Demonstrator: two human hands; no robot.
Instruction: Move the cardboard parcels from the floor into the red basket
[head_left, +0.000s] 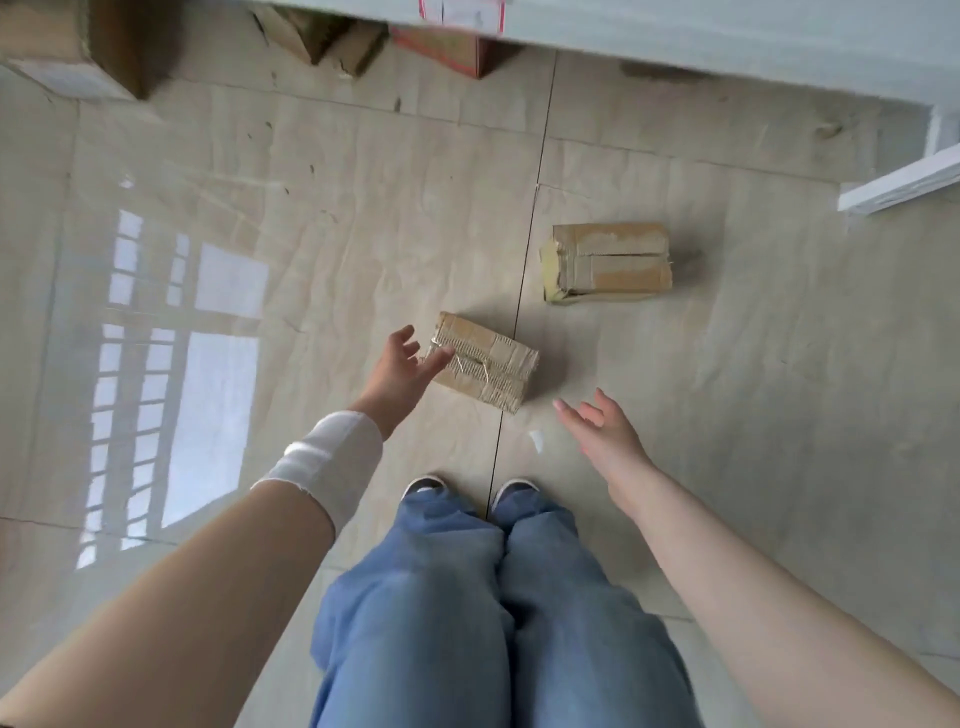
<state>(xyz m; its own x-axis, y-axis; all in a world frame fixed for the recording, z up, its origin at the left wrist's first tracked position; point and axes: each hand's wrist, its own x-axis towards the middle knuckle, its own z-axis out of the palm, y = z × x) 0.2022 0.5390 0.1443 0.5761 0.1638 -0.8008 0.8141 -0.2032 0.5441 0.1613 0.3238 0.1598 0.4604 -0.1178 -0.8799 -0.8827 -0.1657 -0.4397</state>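
Note:
Two taped cardboard parcels lie on the shiny tiled floor. The nearer small parcel (485, 361) sits just ahead of my feet, turned at an angle. My left hand (402, 366) is open with its fingertips at the parcel's left end. On the other side, my right hand (602, 426) is open too, a short way off the parcel's near right corner and not touching it. The second parcel (608, 262), larger and torn at its left end, lies farther off to the right. No red basket is in view.
More cardboard boxes (322, 36) and a red-printed box (452, 49) are stacked at the far edge under a pale shelf (727, 36). A white frame (904, 182) juts in at the right. A small white scrap (536, 439) lies near my right foot.

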